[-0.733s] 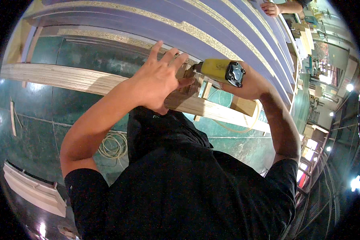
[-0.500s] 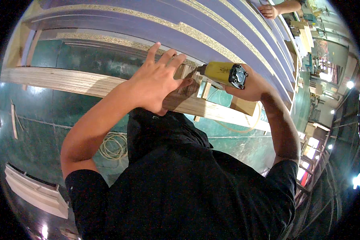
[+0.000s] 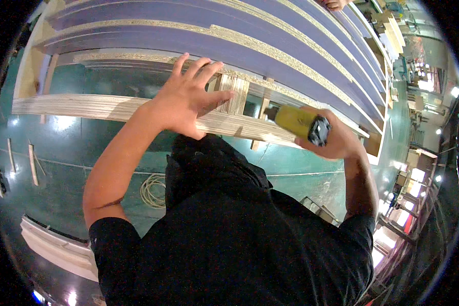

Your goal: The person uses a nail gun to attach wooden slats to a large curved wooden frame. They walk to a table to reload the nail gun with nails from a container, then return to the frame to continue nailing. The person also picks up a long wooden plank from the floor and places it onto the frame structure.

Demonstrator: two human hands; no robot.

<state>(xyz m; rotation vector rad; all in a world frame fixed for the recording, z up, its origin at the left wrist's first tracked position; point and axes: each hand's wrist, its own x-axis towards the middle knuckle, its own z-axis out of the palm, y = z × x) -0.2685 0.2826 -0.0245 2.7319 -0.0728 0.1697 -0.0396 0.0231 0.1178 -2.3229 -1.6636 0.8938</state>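
My left hand [image 3: 183, 99] lies with fingers spread across a long layered wooden beam [image 3: 86, 106], thumb over a short ridged wood block [image 3: 235, 94]. The block bridges the beam and a particleboard-edged panel behind it. To the right, my right hand [image 3: 336, 135] is closed round a yellow air nail gun [image 3: 292, 120] with a dark nose and a black-and-silver end cap. The gun is tilted and slightly blurred. Its nose points left toward the block, with a gap between them. The right fingers are partly hidden behind the tool.
Several purple-grey panels with particleboard edges [image 3: 250, 43] run across the far side. A co-worker's hand [image 3: 335, 4] shows at the top edge. Coiled hose [image 3: 153, 190] lies on the green floor [image 3: 250, 189], and a stack of pale boards [image 3: 58, 247] sits at lower left.
The nail gun has come away from the block, moving right and nearer to me. My left hand stays spread over the beam. The co-worker's hand now shows less, as the view has shifted.
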